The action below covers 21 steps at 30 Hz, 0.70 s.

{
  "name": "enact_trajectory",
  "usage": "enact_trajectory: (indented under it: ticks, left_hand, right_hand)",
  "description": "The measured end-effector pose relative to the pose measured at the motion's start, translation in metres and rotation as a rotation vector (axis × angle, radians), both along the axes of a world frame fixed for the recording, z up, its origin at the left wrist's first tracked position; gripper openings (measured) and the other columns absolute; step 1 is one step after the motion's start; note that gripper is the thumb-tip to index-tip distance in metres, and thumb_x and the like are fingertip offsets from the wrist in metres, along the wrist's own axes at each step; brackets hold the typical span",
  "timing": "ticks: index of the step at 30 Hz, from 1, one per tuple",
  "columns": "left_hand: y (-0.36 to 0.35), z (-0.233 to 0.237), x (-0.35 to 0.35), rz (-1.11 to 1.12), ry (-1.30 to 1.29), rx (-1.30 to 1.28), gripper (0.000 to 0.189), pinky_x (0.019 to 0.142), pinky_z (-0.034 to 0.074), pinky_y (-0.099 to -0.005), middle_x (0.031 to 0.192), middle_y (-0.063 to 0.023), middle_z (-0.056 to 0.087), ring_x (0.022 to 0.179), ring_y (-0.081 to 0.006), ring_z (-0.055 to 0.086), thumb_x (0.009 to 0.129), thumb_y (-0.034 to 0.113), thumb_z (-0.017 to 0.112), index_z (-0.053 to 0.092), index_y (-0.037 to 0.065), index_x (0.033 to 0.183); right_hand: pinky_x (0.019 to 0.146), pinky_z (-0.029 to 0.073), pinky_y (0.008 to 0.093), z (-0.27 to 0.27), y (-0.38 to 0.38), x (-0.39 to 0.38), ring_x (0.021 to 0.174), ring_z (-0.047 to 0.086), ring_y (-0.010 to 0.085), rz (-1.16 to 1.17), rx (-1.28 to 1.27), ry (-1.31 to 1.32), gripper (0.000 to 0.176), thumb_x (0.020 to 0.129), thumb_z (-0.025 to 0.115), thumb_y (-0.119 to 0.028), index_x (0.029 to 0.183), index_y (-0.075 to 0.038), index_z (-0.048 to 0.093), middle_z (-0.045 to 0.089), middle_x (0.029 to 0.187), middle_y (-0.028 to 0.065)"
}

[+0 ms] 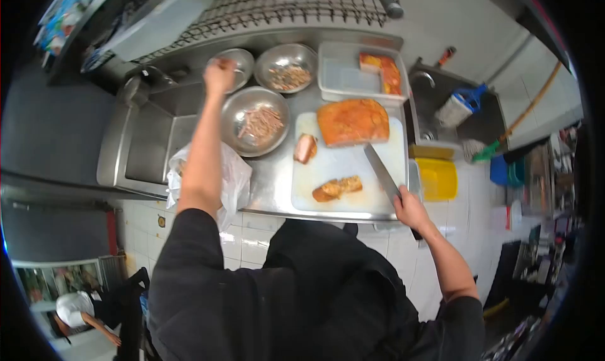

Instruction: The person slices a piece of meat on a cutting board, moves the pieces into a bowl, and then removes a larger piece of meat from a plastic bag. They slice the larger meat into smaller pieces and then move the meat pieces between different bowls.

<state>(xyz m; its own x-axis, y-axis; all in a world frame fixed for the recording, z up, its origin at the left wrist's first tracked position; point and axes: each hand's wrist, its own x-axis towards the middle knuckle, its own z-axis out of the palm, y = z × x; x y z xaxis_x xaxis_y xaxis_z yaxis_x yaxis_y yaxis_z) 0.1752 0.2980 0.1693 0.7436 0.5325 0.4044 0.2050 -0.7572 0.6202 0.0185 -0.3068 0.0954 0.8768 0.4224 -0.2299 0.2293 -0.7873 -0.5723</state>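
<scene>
Black sleeves nearest; right hand [411, 209] wrapped tight round knife [380, 170] handle, blade lying over white cutting board [331, 165] between meat slab [353, 121] and small cut piece [337, 187]; left hand [219, 76] stretched over far steel bowl [238, 59], fingers bunched together, can't tell if pinching anything; bowl of meat strips [255, 121] just nearer.

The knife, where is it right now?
In the head view, the knife is in the right hand, blade over the right side of the white cutting board, just below the big orange meat slab.
</scene>
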Motion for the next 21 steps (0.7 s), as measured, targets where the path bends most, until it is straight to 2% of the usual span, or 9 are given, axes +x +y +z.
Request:
enact_trajectory:
  ticks: [3,5,7,9,10,11,13,16,21]
  left_hand:
    - [0.007,0.003,0.018,-0.089,0.096,0.074,0.051,0.084,0.056,-0.0408,0.108,-0.0216,0.073,0.094,-0.0302,0.072,0.089,0.042,0.072,0.07,-0.001,0.115]
    - [-0.061,0.018,-0.011,-0.252,0.074,0.03,0.049,0.086,0.055,-0.0385,0.112,-0.0206,0.073,0.096,-0.0289,0.072,0.091,0.041,0.071,0.069,0.0,0.118]
    - [-0.119,-0.004,-0.042,-0.636,0.127,-0.256,0.036,0.084,0.054,-0.0356,0.101,-0.0149,0.074,0.092,-0.0235,0.071,0.092,0.032,0.071,0.07,0.001,0.11]
    - [-0.189,-0.017,-0.089,-0.839,0.451,-0.173,0.023,0.083,0.054,-0.033,0.098,-0.0081,0.072,0.093,-0.0174,0.067,0.093,0.016,0.068,0.07,0.004,0.112]
    - [-0.209,-0.042,-0.104,-0.959,0.702,-0.305,0.03,0.084,0.054,-0.0337,0.102,-0.0099,0.07,0.095,-0.0196,0.067,0.09,0.021,0.072,0.068,0.003,0.113]
    - [-0.23,-0.069,-0.126,-1.131,0.524,-0.101,0.038,0.087,0.053,-0.0379,0.108,-0.0133,0.068,0.1,-0.0247,0.066,0.086,0.026,0.076,0.067,0.003,0.114]
    - [-0.266,-0.117,-0.16,-1.136,0.468,-0.08,0.043,0.093,0.05,-0.0414,0.107,-0.0145,0.065,0.104,-0.0313,0.062,0.081,0.025,0.078,0.064,0.004,0.117]
    - [-0.297,-0.128,-0.186,-0.958,0.415,0.09,0.043,0.096,0.045,-0.0429,0.104,-0.014,0.061,0.103,-0.0343,0.056,0.078,0.019,0.077,0.062,0.005,0.117]
    - [-0.306,-0.151,-0.184,-0.837,0.32,-0.009,0.04,0.093,0.044,-0.043,0.106,-0.012,0.059,0.101,-0.0348,0.053,0.075,0.014,0.075,0.061,0.006,0.111]
  right_hand:
    - [0.065,0.047,0.0625,0.009,0.015,-0.005,0.072,0.062,0.0536,-0.016,0.009,-0.033,0.019,0.098,0.054,-0.016,0.108,-0.002,0.046,0.064,0.073,0.0302]
    - [0.064,0.047,0.0624,0.008,0.022,-0.017,0.071,0.062,0.0528,-0.041,0.003,-0.065,0.019,0.098,0.054,-0.017,0.106,-0.002,0.045,0.064,0.072,0.0295]
    - [0.063,0.047,0.0625,0.011,0.033,-0.035,0.069,0.062,0.052,-0.15,0.052,-0.065,0.021,0.098,0.054,-0.017,0.107,-0.002,0.043,0.064,0.071,0.0292]
    - [0.063,0.047,0.0624,-0.008,0.033,-0.051,0.069,0.063,0.0513,-0.17,0.065,-0.064,0.021,0.098,0.054,-0.017,0.108,-0.002,0.042,0.065,0.072,0.0291]
    - [0.063,0.048,0.0623,-0.017,0.033,-0.055,0.068,0.064,0.0507,-0.192,0.082,-0.064,0.022,0.098,0.053,-0.018,0.108,-0.002,0.042,0.065,0.073,0.0291]
    - [0.063,0.048,0.0623,-0.022,0.033,-0.055,0.068,0.064,0.0507,-0.196,0.081,-0.063,0.022,0.098,0.053,-0.018,0.108,-0.002,0.042,0.065,0.073,0.0291]
    - [0.065,0.049,0.0625,-0.027,0.032,-0.057,0.07,0.065,0.0497,-0.135,-0.185,0.066,0.022,0.097,0.051,-0.017,0.11,-0.001,0.042,0.066,0.075,0.0289]
    - [0.067,0.05,0.0616,-0.019,0.042,-0.059,0.071,0.066,0.0487,-0.162,-0.132,0.07,0.026,0.096,0.051,-0.017,0.114,0.0,0.043,0.067,0.077,0.0284]
    - [0.066,0.051,0.0594,-0.001,0.064,-0.059,0.072,0.067,0.0468,-0.038,-0.123,0.073,0.026,0.094,0.052,-0.015,0.114,0.0,0.044,0.067,0.075,0.0264]
